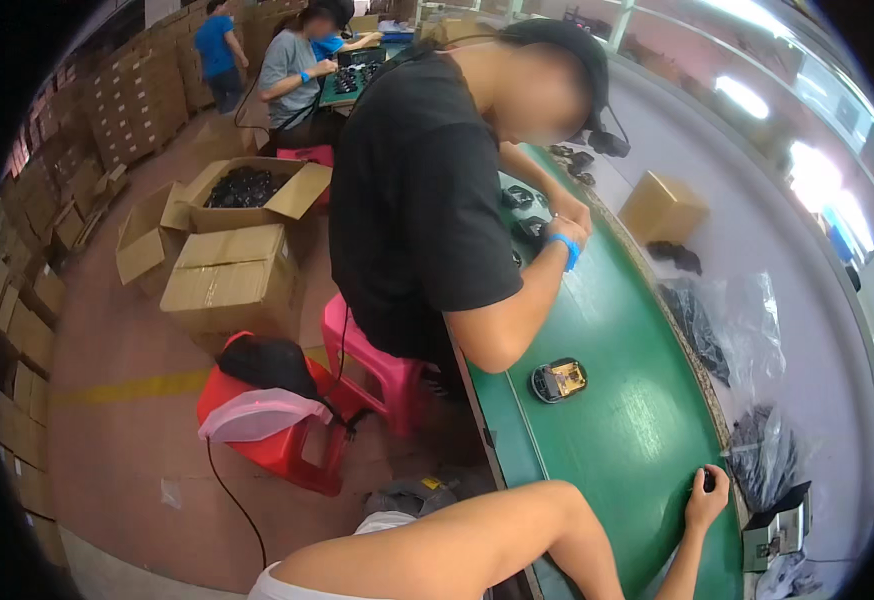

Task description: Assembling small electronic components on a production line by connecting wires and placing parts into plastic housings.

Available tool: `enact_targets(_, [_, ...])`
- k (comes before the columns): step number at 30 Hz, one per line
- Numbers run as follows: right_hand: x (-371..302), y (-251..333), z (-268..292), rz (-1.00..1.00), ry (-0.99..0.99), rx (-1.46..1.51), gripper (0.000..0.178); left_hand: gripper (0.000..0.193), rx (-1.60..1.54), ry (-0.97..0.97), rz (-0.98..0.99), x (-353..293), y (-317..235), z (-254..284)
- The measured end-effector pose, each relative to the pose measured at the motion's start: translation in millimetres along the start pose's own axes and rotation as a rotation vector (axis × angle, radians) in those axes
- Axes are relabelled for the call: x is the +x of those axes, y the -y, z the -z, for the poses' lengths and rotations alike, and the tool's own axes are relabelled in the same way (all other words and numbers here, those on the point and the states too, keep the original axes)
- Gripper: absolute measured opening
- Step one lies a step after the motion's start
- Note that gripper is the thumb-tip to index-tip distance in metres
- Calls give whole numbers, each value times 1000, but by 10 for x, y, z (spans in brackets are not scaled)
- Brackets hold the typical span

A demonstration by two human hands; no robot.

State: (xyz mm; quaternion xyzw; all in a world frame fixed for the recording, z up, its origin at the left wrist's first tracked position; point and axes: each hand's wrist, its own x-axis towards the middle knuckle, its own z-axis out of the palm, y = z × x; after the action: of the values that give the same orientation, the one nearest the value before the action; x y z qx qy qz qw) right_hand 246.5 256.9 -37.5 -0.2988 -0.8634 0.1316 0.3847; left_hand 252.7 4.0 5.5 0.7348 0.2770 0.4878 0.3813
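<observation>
My right hand [707, 492] is at the lower right, over the far edge of the green work surface [622, 440]. Its fingers curl round a small dark part [709, 482], mostly covered by the grip. My left arm [477, 535] crosses the lower edge with its elbow bent. The left hand itself lies outside the picture. Farther up the surface sits a rounded black casing [559, 380] with a yellowish inside, apart from both my arms.
A co-worker in black [417, 190] bends over dark parts [529, 228] on the bench. Clear plastic bags [747, 330] and a small carton [662, 207] line its far side. Left are a red stool [277, 440], a pink stool [382, 370] and cardboard boxes [232, 275].
</observation>
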Motion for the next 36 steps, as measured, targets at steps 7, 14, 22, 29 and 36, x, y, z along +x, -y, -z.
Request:
enact_targets(7, [295, -234, -88, -68, 95, -159, 16, 40, -1401, -326, 536, -250, 62, -124])
enact_targets(14, [300, -363, -150, -184, -73, -188, 17, 35, -1799, -477, 716, -258, 61, -159])
enact_targets(22, [201, -274, -158, -263, -82, -87, 20, 32, -1930, -592, 801, -334, 70, -577])
enact_targets(29, [176, -493, 50, -319, -124, -31, 19, 26, -1710, -284, 568, -784, 254, -793])
enact_targets(36, [223, -269, -170, -338, -125, -80, 23, 75, -1870, -343, 375, -857, -141, -502])
